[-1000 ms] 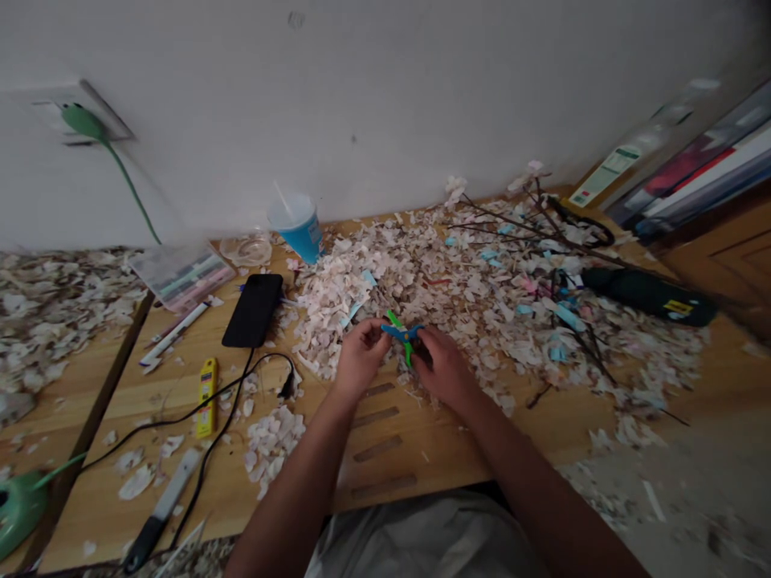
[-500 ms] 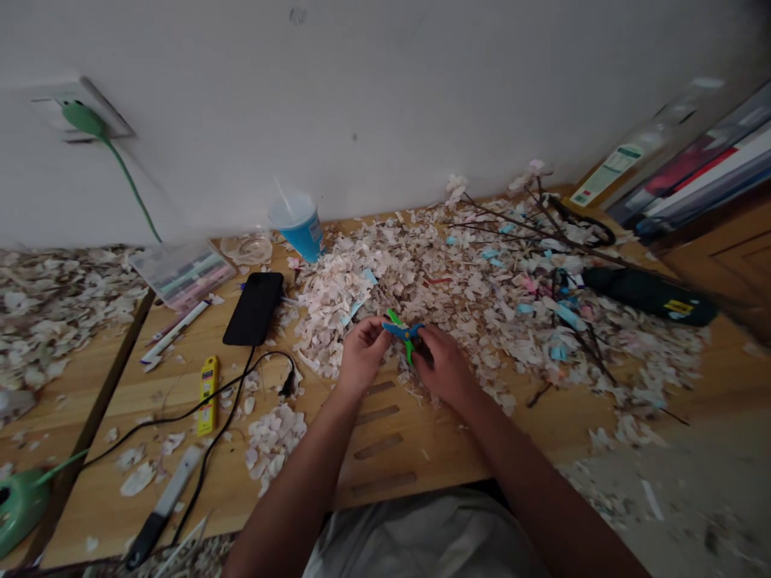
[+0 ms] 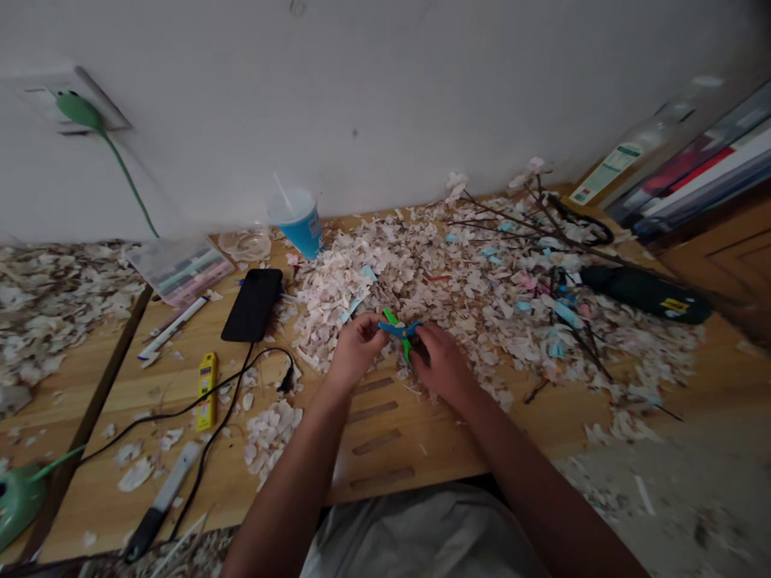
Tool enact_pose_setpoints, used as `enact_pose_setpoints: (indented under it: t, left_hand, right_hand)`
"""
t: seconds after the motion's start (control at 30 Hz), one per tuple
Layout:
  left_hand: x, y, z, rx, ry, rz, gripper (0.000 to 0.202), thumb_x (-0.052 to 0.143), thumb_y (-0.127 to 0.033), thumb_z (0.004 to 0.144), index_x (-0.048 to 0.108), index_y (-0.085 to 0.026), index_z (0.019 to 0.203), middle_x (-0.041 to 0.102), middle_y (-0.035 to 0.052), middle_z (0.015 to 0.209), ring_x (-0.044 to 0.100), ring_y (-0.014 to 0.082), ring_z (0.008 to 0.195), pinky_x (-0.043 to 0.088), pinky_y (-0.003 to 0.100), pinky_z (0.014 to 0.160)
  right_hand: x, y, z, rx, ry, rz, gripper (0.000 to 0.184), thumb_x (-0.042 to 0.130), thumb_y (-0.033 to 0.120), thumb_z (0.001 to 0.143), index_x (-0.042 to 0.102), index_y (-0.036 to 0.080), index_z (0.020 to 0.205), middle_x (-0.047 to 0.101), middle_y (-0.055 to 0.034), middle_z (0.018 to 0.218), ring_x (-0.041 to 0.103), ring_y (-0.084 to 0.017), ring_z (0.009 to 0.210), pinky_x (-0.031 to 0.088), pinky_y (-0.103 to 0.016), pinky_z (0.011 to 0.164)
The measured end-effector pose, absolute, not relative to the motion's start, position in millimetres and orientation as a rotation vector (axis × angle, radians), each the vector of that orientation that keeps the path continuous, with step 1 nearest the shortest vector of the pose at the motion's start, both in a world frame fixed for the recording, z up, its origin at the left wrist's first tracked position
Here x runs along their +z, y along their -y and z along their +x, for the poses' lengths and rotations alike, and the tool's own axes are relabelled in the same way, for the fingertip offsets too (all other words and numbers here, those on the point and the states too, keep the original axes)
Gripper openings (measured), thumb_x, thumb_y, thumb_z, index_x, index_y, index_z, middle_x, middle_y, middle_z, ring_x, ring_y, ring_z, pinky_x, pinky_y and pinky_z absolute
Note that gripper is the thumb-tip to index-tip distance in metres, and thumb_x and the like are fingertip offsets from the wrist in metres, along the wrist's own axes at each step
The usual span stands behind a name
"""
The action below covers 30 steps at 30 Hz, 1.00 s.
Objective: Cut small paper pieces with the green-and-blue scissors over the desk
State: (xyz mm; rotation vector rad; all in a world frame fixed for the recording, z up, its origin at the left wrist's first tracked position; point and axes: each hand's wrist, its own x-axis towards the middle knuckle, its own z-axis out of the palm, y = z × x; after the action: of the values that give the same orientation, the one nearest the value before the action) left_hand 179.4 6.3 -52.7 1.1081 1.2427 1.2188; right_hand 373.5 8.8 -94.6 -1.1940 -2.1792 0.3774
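My right hand [image 3: 442, 360] is wrapped round the handles of a small pair of blue and green scissors [image 3: 401, 330], with the blades pointing left and partly spread. Close to the blade tips, my left hand [image 3: 355, 349] has its thumb and fingers pinched together. Whatever lies between those fingers is too small to make out. Both hands hover at the front edge of a broad heap of pale pinkish petals [image 3: 385, 269] with light-blue scraps among them.
A blue cup [image 3: 304, 233] stands behind the heap. To the left lie a phone [image 3: 253, 305], a black cable [image 3: 162, 417], a yellow packet [image 3: 206, 392], a box cutter [image 3: 161, 502] and a pen box [image 3: 181, 269]. Flower branches [image 3: 518, 218] and a dark green umbrella-like bundle [image 3: 644, 295] lie right.
My left hand has shifted slightly left, away from the scissors. The scissors remain in my right hand, and the view has tilted a little.
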Motion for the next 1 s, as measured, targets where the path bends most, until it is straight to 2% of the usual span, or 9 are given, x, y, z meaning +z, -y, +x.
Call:
enact_pose_setpoints:
  t: [0.17, 0.33, 0.47, 0.8, 1.0]
  left_hand:
    - [-49.5, -6.2, 178.3, 1.234, -1.279, 1.149, 0.016, 0.075, -0.024, 0.071, 0.07, -0.016, 0.083, 0.063, -0.0015, 0.07, 0.053, 0.0101, 0.065, 0.039, 0.021, 0.062]
    - [-50.1, -0.2, 201.1, 1.317, -0.971, 0.635, 0.032, 0.083, -0.039, 0.067, 0.066, -0.017, 0.083, 0.065, -0.0011, 0.072, 0.058, 0.0109, 0.063, 0.048, 0.025, 0.066]
    - [-54.2, 2.8, 212.5, 1.344, -0.871, 0.41, 0.038, 0.089, -0.039, 0.06, 0.066, -0.016, 0.079, 0.063, -0.001, 0.069, 0.058, 0.0097, 0.061, 0.049, 0.024, 0.063]
    - [-55.7, -5.1, 188.3, 1.307, -1.146, 0.92, 0.039, 0.082, -0.049, 0.069, 0.068, -0.016, 0.085, 0.066, -0.0006, 0.069, 0.058, 0.0112, 0.063, 0.044, 0.023, 0.061]
    - [-46.9, -4.9, 184.1, 1.303, -1.178, 1.036, 0.037, 0.079, -0.048, 0.072, 0.068, -0.016, 0.087, 0.065, -0.0001, 0.07, 0.056, 0.0112, 0.063, 0.042, 0.022, 0.06]
  right_hand:
    - [-94.1, -8.3, 373.2, 0.349, 2.169, -1.186, 0.031, 0.053, 0.018, 0.086, 0.058, 0.019, 0.116, 0.067, -0.0154, 0.108, 0.063, -0.032, 0.103, 0.054, -0.049, 0.087]
    - [-94.2, -9.0, 373.6, 0.324, 2.129, -1.169, 0.031, 0.052, 0.019, 0.086, 0.057, 0.018, 0.117, 0.067, -0.0156, 0.107, 0.063, -0.031, 0.1, 0.055, -0.048, 0.086]
    - [-93.3, -8.5, 374.0, 0.344, 2.123, -1.181, 0.032, 0.052, 0.018, 0.085, 0.057, 0.019, 0.117, 0.067, -0.0145, 0.105, 0.064, -0.03, 0.098, 0.055, -0.047, 0.085]
    - [-91.3, -7.4, 373.8, 0.365, 2.145, -1.208, 0.032, 0.053, 0.019, 0.086, 0.057, 0.019, 0.118, 0.067, -0.0153, 0.108, 0.063, -0.031, 0.103, 0.053, -0.048, 0.088]
    - [-89.5, -7.1, 373.8, 0.382, 2.161, -1.217, 0.031, 0.053, 0.019, 0.086, 0.057, 0.018, 0.117, 0.065, -0.0153, 0.108, 0.062, -0.031, 0.103, 0.053, -0.048, 0.088]
